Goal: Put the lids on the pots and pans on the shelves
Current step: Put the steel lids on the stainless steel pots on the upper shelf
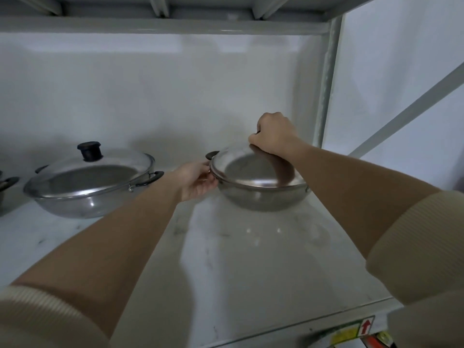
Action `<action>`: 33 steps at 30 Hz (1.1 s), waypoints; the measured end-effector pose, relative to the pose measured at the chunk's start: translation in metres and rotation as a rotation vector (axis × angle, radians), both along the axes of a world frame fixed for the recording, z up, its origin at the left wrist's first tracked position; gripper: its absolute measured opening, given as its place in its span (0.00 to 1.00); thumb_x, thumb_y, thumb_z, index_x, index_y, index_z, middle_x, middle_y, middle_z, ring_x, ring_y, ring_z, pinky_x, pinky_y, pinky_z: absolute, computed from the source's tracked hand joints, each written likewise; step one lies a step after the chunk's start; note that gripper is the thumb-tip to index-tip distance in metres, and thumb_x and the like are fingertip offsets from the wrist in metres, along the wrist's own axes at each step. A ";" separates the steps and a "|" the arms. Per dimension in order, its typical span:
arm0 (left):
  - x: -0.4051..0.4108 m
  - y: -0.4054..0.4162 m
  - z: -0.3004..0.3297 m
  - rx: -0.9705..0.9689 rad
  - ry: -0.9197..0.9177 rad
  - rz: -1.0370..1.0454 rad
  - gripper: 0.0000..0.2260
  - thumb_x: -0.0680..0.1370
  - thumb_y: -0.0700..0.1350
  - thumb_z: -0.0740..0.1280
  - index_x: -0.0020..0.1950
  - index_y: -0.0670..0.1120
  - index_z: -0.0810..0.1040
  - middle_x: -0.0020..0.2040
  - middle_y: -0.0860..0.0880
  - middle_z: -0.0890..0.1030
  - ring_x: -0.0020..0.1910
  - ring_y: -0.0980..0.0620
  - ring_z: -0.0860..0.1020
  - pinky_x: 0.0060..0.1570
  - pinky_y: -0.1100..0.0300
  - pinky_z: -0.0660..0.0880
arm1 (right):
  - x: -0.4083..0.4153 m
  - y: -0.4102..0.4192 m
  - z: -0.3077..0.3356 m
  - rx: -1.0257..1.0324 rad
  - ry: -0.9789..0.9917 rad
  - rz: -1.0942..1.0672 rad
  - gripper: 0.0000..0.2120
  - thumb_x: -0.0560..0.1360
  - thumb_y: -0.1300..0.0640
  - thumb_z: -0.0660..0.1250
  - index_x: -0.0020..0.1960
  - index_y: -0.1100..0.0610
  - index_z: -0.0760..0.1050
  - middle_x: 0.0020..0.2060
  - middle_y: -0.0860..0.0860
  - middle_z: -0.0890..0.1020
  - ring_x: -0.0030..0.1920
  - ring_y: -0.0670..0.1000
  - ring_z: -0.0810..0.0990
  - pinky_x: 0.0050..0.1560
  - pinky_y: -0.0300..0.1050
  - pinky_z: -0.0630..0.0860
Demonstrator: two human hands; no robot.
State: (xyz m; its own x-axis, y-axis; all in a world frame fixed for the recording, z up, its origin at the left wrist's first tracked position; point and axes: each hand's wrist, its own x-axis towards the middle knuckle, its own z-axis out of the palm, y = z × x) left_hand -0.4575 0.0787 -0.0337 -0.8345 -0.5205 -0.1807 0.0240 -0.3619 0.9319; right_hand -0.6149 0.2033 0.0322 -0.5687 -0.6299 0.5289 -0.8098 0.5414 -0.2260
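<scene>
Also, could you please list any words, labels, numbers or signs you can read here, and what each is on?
No readable words or numbers.
Red up-arrow sign: on a sticker at the shelf's front edge.
Yellow label beside it: print too blurred to read.
Pans and lids: no markings visible.

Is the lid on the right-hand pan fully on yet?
On, apparently: the lid rests on the pan rim along its near edge. The far side is hidden by the right hand gripping the knob.

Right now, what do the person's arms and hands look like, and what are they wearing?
Both hands are bare: no gloves, rings or watch are visible on the left hand or the right hand. The forearms are bare too. Each arm has a cream, fine-ribbed knit sleeve pushed up towards the elbow: the left sleeve and the right sleeve. No cables or markings show.
</scene>
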 end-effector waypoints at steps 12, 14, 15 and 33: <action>-0.002 0.001 -0.001 -0.047 -0.029 0.029 0.13 0.81 0.32 0.54 0.47 0.44 0.76 0.35 0.48 0.72 0.25 0.58 0.70 0.23 0.70 0.75 | -0.001 -0.007 -0.006 0.026 -0.031 -0.019 0.10 0.71 0.53 0.65 0.47 0.59 0.77 0.41 0.55 0.75 0.41 0.58 0.73 0.42 0.45 0.70; -0.003 0.002 -0.001 -0.077 -0.046 0.048 0.13 0.80 0.32 0.54 0.46 0.44 0.75 0.35 0.48 0.71 0.29 0.57 0.69 0.23 0.69 0.74 | 0.001 -0.006 -0.006 0.033 -0.038 -0.029 0.10 0.72 0.53 0.65 0.47 0.59 0.77 0.42 0.55 0.75 0.42 0.58 0.72 0.42 0.45 0.70; -0.004 0.003 -0.001 -0.108 -0.059 0.061 0.14 0.80 0.32 0.54 0.44 0.44 0.75 0.35 0.48 0.71 0.30 0.57 0.67 0.22 0.69 0.74 | 0.003 -0.006 -0.007 0.034 -0.032 -0.038 0.11 0.72 0.53 0.64 0.49 0.59 0.77 0.43 0.56 0.75 0.42 0.59 0.72 0.42 0.45 0.69; -0.009 0.018 -0.004 -0.331 -0.092 0.173 0.15 0.78 0.32 0.52 0.47 0.45 0.77 0.32 0.49 0.66 0.29 0.55 0.66 0.22 0.70 0.73 | 0.017 0.004 -0.009 0.065 -0.006 -0.054 0.07 0.76 0.55 0.60 0.48 0.59 0.72 0.51 0.59 0.78 0.45 0.58 0.73 0.43 0.47 0.67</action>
State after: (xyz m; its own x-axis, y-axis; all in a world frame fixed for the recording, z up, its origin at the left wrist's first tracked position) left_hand -0.4667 0.0966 -0.0374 -0.7174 -0.6949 -0.0495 -0.0307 -0.0394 0.9988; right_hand -0.5975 0.2075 0.0232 -0.6058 -0.6309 0.4847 -0.7777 0.5979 -0.1939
